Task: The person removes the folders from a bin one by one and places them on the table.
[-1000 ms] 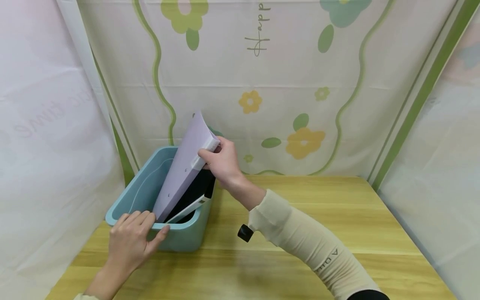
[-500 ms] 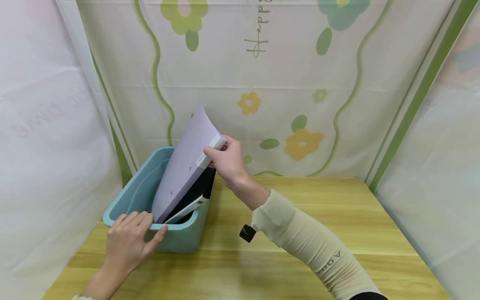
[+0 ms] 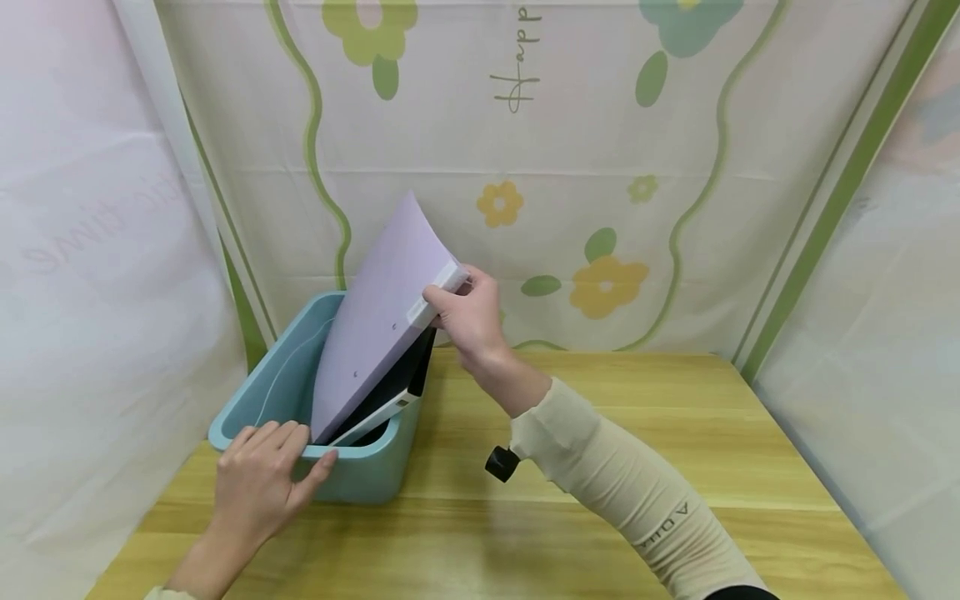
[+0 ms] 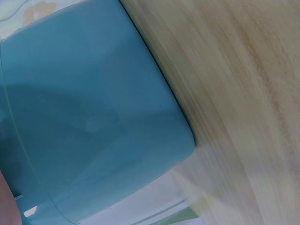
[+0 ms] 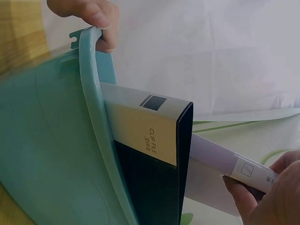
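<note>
A light purple binder (image 3: 382,292) leans up out of a blue plastic bin (image 3: 270,375), its lower end still inside. My right hand (image 3: 468,317) pinches its spine near the top, thumb on the white label. Beside it in the bin slants a black clip file (image 3: 397,375) with a white spine; the right wrist view shows the clip file's (image 5: 150,126) printed label. My left hand (image 3: 258,475) grips the bin's near rim, fingers hooked over the edge and thumb along the outside. In the left wrist view, the bin's outer wall (image 4: 93,103) fills much of the picture.
The bin stands at the left of a wood-grain table (image 3: 600,475). A white curtain with flower prints (image 3: 420,133) hangs behind the table, and further curtains close off both sides. A small black device (image 3: 502,463) sits at my right wrist.
My right hand has moved up and to the right, drawing the purple binder higher out of the bin. The left hand stays on the rim, and the black clip file looks unmoved.
</note>
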A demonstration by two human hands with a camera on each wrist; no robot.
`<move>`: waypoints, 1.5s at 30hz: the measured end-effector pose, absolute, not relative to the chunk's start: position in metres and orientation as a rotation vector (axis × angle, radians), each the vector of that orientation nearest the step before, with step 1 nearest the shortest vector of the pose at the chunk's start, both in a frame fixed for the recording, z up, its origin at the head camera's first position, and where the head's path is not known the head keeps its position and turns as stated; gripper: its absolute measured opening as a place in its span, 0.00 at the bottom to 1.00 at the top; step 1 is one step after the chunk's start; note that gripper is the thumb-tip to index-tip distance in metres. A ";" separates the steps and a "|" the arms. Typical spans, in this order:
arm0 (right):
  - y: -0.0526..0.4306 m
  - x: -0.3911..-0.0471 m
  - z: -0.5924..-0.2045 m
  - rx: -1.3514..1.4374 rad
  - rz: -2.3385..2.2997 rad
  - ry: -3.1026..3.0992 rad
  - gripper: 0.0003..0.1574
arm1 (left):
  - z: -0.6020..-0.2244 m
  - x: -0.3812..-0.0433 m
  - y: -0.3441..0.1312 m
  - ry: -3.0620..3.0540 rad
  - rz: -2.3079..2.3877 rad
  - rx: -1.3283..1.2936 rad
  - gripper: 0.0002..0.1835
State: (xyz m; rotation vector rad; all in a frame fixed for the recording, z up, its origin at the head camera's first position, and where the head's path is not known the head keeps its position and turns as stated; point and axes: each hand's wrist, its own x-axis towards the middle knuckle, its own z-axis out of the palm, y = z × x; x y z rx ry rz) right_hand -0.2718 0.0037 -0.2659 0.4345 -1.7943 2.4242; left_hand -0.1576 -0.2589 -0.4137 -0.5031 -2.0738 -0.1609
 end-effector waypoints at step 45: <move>0.034 -0.274 -0.256 0.394 2.417 -1.752 0.21 | -0.414 -0.158 -0.256 -2.057 -0.164 -0.500 0.31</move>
